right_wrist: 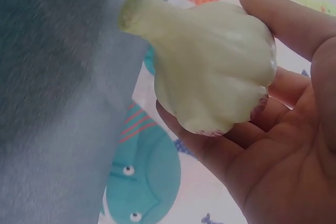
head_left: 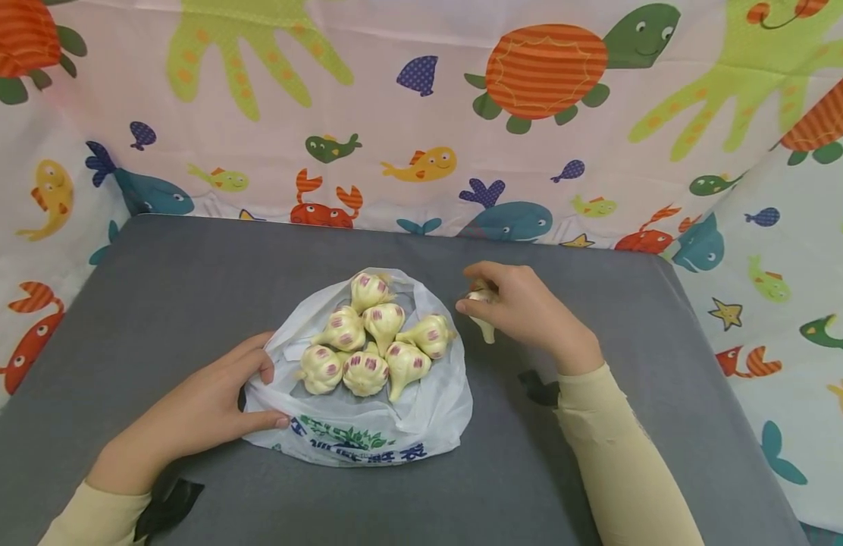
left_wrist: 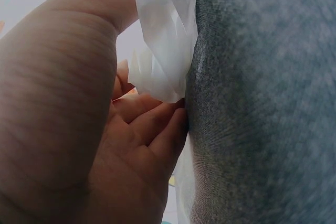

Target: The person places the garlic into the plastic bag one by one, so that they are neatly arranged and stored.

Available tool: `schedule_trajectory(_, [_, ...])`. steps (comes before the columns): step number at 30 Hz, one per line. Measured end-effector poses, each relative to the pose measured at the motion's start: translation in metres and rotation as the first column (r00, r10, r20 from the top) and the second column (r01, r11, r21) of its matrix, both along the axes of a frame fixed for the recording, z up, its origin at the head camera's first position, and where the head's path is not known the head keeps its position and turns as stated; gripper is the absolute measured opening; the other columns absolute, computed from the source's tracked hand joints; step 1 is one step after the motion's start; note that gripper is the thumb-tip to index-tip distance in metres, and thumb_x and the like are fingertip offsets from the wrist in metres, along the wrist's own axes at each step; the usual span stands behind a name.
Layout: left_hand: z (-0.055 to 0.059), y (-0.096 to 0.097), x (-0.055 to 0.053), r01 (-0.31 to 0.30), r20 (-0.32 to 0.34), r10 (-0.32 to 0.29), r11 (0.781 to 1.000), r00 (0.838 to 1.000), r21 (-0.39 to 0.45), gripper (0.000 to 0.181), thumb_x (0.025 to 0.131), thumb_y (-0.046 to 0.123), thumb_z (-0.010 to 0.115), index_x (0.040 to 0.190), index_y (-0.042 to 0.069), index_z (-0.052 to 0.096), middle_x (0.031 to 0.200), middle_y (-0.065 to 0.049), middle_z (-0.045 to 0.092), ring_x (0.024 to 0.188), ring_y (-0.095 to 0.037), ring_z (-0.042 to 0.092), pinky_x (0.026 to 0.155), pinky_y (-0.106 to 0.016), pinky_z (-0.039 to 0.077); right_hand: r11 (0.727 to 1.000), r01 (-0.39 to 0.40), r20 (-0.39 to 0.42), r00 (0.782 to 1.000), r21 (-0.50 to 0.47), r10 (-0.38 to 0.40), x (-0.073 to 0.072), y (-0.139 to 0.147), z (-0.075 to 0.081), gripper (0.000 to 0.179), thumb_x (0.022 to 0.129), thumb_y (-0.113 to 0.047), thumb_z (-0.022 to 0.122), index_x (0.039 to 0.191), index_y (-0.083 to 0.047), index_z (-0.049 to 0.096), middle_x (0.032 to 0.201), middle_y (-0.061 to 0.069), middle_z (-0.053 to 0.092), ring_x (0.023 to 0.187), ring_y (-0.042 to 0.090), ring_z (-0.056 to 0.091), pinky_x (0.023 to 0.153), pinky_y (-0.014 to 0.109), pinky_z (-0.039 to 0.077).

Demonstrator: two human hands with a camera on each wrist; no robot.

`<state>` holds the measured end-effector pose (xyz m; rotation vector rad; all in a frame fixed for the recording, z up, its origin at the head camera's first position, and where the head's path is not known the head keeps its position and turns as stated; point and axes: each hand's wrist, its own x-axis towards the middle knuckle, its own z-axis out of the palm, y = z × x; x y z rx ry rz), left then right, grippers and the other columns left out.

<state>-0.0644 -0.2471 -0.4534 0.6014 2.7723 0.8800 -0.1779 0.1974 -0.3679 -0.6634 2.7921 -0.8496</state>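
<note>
A white plastic bag (head_left: 421, 413) with green and blue print lies wide-mouthed on the table, its rim rolled down. Inside it sit several garlic bulbs (head_left: 365, 373), pale with purplish patches. My left hand (head_left: 210, 394) holds the bag's left edge between thumb and fingers; in the left wrist view, thin plastic (left_wrist: 165, 35) lies between them. To the right of the bag, my right hand (head_left: 531, 311) grips one garlic bulb (right_wrist: 215, 61) just over the table. Its stem points down in the head view, and thumb and fingers hold its rounded body.
The grey table (head_left: 258, 500) carries black tape pieces near each forearm, one on the left (head_left: 167, 508) and one on the right (head_left: 539, 388). A cloth printed with sea animals (head_left: 387, 114) walls the table's back and sides.
</note>
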Motion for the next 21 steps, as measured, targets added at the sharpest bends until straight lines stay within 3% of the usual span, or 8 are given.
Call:
schedule_trajectory(9, [0.001,0.0,-0.001,-0.003,0.003,0.003,1.0,1.0,0.005,0.06,0.08,0.064,0.092,0.104,0.025,0.052,0.169,-0.007,0.043,0.132,-0.028,0.057,0.093,-0.047,0.052,0.999,-0.016,0.01,1.0,-0.033,0.017,-0.002,-0.016,0.002,0.052,0.101,-0.03,0.081,0.144,-0.005,0.065,0.117,0.004,0.073,0.095,0.022,0.063,0.088,0.043,0.056])
schedule_trajectory(21, [0.001,0.0,0.0,-0.013,0.026,0.013,1.0,1.0,0.007,0.06,0.08,0.062,0.093,0.104,0.025,0.053,0.169,-0.008,0.042,0.134,-0.029,0.057,0.094,-0.048,0.053,0.996,-0.019,0.024,0.999,-0.091,0.022,-0.006,-0.034,-0.003,0.06,0.102,-0.029,0.08,0.152,-0.006,0.057,0.111,0.001,0.074,0.087,0.02,0.064,0.076,0.04,0.055])
